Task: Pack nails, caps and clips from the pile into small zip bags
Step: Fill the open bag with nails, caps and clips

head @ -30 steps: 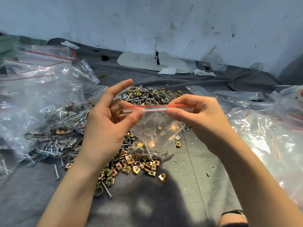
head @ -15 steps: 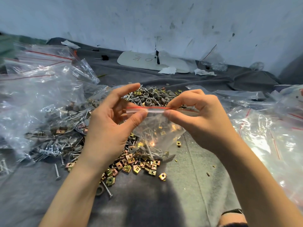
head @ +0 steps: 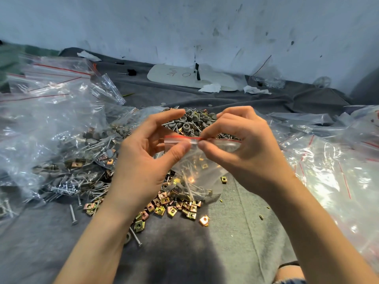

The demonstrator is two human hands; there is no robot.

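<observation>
A small clear zip bag [head: 194, 171] with a red strip along its top hangs above the pile, holding nails and brass clips at its bottom. My left hand [head: 143, 160] pinches the bag's top strip near its left end between thumb and fingers. My right hand [head: 242, 148] pinches the same strip just beside it, near the middle. Under the bag lies the pile [head: 194, 121] of grey caps and nails, with loose brass clips [head: 174, 210] spread toward me on the grey cloth.
Filled zip bags [head: 61, 140] are heaped at the left, and more clear bags [head: 328, 160] lie at the right. A white board [head: 184, 75] and paper scraps rest by the far wall. Loose nails [head: 72, 215] lie on the grey cloth [head: 235, 232].
My right hand has slid left along the bag's red top strip until its fingertips almost meet my left thumb. The bag still hangs in the same place.
</observation>
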